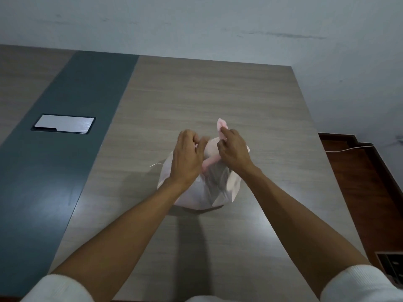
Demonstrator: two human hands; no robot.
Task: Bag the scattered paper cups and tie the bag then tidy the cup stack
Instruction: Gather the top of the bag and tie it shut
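Seen from above, on a wood-grain table: bag near the middle, well clear of every edge. Open tabletop all round it — far edge against a pale wall, right edge dropping to dark flooring, grey strip with an inset metal plate well off to the left. Thin white cable on the floor beyond the right edge.

White, translucent, bulging at the base and gathered narrow at the top; long axis upright, mouth pointing up and slightly away. Contents hidden behind the film; cups not discernible.

Left hand closed on the left side of the gathered top, fingers curled in, pinkish handle partly covered. Right hand pinching the other handle, twisted into a pinkish strip, its tip standing up above the knuckles. Second strip crossing between both hands over the bag's neck. Knot not clearly formed; too blurred to tell.

Bare forearms reaching in from the bottom, white sleeves pushed up at the lower corners. Bag's shadow falling toward the near edge.
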